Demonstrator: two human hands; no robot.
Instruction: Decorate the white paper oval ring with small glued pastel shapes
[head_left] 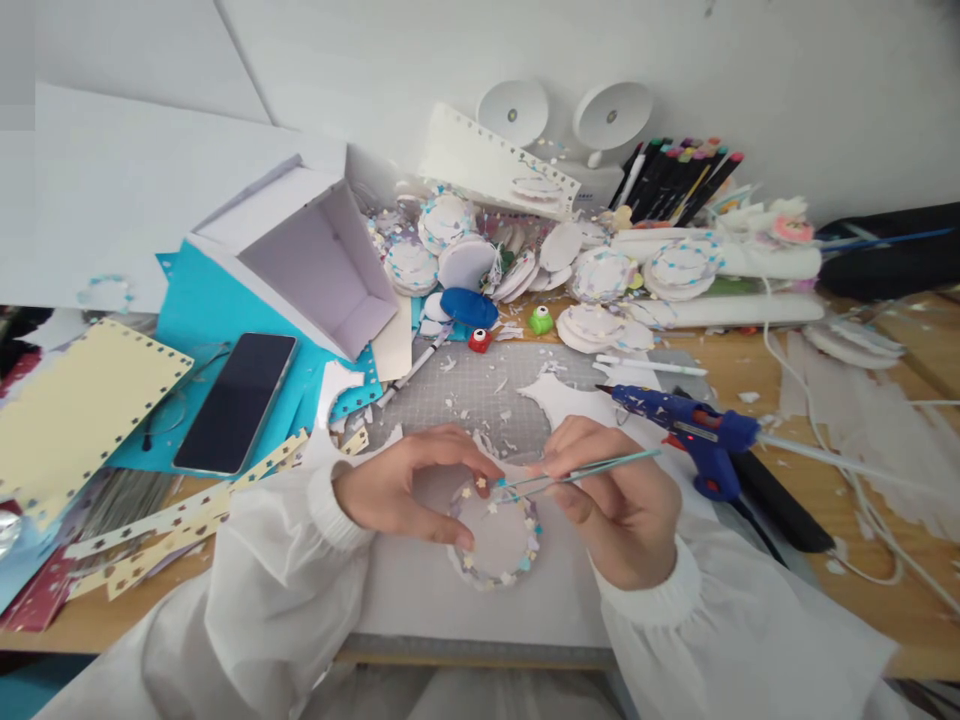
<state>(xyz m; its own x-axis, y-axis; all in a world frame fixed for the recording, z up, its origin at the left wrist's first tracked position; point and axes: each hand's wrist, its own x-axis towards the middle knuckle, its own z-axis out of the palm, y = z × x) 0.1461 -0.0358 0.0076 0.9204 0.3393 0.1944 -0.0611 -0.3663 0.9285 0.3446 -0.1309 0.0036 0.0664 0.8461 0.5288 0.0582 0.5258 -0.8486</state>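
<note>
A round paper wreath (496, 575) edged with small white, cream, lilac and blue stars lies on a white sheet (420, 600) near the front edge. My left hand (420, 485) curves over its left side, thumb on the rim and fingertips at its upper edge, holding it. Pinched in my right hand (615, 495) is a pair of teal tweezers (607, 466), their tips pointing left over the top of the ring, beside a small blue star. Whether the tips grip that star is too small to tell.
To the right lie a blue glue gun (690, 420) and cables. A phone (236, 405) rests on blue paper at the left, beside an open white box (322, 260). Decorated paper discs (600, 272) pile up behind, near markers (675, 180).
</note>
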